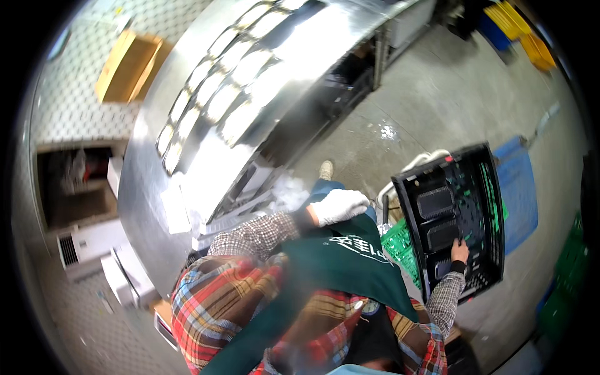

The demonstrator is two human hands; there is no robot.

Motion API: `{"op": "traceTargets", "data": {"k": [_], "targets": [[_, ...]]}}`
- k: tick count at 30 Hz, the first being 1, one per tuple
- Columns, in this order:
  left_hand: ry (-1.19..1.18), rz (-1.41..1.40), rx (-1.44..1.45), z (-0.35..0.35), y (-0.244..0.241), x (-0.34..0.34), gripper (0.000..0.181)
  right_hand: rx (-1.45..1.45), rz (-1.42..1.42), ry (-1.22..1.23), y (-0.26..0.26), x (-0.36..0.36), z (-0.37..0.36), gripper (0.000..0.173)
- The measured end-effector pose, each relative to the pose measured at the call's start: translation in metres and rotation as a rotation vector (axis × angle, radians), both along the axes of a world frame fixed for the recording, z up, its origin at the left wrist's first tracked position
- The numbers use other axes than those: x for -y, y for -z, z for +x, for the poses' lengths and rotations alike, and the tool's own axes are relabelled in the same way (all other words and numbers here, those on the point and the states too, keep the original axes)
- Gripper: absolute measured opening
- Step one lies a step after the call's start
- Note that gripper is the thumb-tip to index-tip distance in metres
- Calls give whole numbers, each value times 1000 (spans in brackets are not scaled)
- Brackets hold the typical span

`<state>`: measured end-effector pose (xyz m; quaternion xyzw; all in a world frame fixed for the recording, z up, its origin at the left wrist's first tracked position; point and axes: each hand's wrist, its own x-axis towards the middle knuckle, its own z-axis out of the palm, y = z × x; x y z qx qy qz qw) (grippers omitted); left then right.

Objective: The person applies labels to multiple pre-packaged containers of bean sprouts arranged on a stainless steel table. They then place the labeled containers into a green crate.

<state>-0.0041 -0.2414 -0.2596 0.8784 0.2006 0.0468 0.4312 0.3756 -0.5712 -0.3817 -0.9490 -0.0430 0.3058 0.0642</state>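
Observation:
My left hand (340,206), in a white glove, is curled in front of the dark green apron (361,243); nothing shows in it. My bare right hand (460,251) reaches into a black plastic crate (494,225), its fingertips at the edge of a black tray (440,236). Whether they grip it is unclear. More shallow black trays (436,202) lie in a row in the crate. On the steel table (154,145) at the upper left stand rows of black trays with pale, overexposed contents (253,65).
A green crate (402,248) lies beneath the black one, beside a blue plastic object (518,197). An open cardboard box (124,68) and white boxes (124,276) are beyond the table. Clear plastic (288,192) lies below its near edge. Yellow bins (508,21) stand far right.

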Motion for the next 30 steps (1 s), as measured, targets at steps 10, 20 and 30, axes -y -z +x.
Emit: {"op": "traceTargets", "data": {"k": [10,20,30], "targets": [[-1359,-112,-193,-318,136,-188,41,-137,1020,-517,-29,-417,-160,31],[-1311,-804,224,-373,101,-263,36,-184,921,-127,20,-680,-398,46],[-758,-971,367,-257,17,-274,38,251,994,-8,-151,-275,-127,29]]}}
